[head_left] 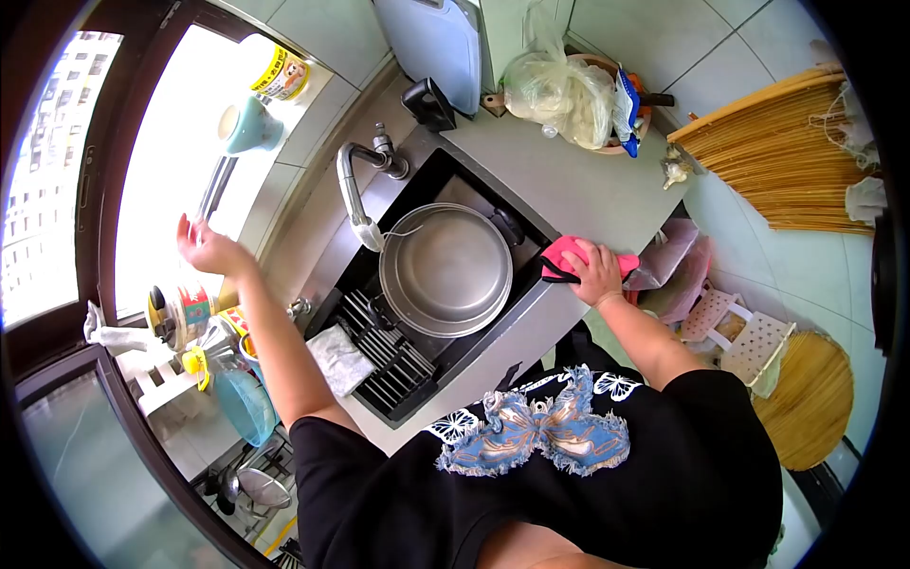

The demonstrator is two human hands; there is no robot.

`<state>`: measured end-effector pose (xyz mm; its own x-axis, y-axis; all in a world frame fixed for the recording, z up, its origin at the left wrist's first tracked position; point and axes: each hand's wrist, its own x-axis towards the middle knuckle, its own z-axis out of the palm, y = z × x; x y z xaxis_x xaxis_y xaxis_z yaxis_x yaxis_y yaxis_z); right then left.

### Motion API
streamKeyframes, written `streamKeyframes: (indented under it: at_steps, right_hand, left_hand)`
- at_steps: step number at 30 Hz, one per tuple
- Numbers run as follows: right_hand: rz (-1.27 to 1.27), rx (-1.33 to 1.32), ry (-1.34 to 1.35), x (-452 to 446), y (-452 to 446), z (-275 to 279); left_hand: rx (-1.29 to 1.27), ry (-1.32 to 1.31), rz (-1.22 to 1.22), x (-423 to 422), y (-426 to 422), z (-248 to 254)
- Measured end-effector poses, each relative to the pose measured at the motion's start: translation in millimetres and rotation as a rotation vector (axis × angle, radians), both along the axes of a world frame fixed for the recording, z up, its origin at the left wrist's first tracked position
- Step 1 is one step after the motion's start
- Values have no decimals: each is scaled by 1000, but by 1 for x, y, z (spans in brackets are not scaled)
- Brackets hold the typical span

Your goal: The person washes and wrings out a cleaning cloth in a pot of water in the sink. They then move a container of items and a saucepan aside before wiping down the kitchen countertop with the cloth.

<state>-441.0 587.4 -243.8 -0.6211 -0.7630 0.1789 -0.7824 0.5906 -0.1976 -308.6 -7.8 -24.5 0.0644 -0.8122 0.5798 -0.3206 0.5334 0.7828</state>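
Note:
My left hand [210, 250] is raised near the window sill, its fingers apart and nothing in it. On the counter strip right of the sink, my right hand [597, 275] grips a pink cloth [566, 252] with a black edge. Between my arms, a round metal pan [445, 270] sits in the dark sink [536, 248]. The faucet [353, 194] arches over the pan's left rim. A black drying rack [391, 365] covers the near-left part of the sink, and a folded grey-white cloth [339, 361] lies on its left side.
A light-blue cup [249, 126] and a yellow-labelled tub [282, 74] stand on the sill. Bagged items fill a basket [607, 68] at the back corner. Bottles and a blue strainer [245, 403] crowd the left. A wooden stool [806, 398] stands at right.

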Motion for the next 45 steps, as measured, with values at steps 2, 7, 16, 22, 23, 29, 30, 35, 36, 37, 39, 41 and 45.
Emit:
streamKeyframes:
  at_steps: [2,7,16,22,23,29,30,35,36,37,39,41,45]
  right_hand:
    - [-4,14,-5,0,3,-1]
    - [7,-2,-26,0,3,4]
    - [-10,-4,-5,3,1,2]
    - [-12,7,-3,3,2,0]
    - [-10,-2,0,2,1,0]
    - [-4,-13,45,3,1,1]
    - [-3,-2,41,4,1,0]
    - [1,13,46,1,1,1]
    - [4,16,45,0,0,2]
    - [4,11,56,0,0,3]
    - [4,6,66,2,-1,4]
    - [6,1,70,1,-1,3]
    - [3,3,67,3,-2,3]
  left_hand:
    - [-208,-189,-318,-37,53,14]
    - [-148,-731,-815,-147,151,10]
    - [-120,-874,-576,-212,142,-34]
    - [-235,-898,-200,-160,71,5]
    - [-272,-958,-128,-155,45,-4]
    - [-308,-1593,-46,-161,-48,-18]
    - [-289,-1621,-26,-163,-53,-20]
    - [-240,-1427,-105,-150,-75,-42]
    - [-299,-1420,-104,-145,-75,-42]
    - [-358,-1414,-103,-140,-74,-41]
    - [-316,-1394,-114,-130,-73,-39]
    - [-276,-1371,-121,-122,-75,-35]
    - [-192,-1355,-136,-108,-85,-33]
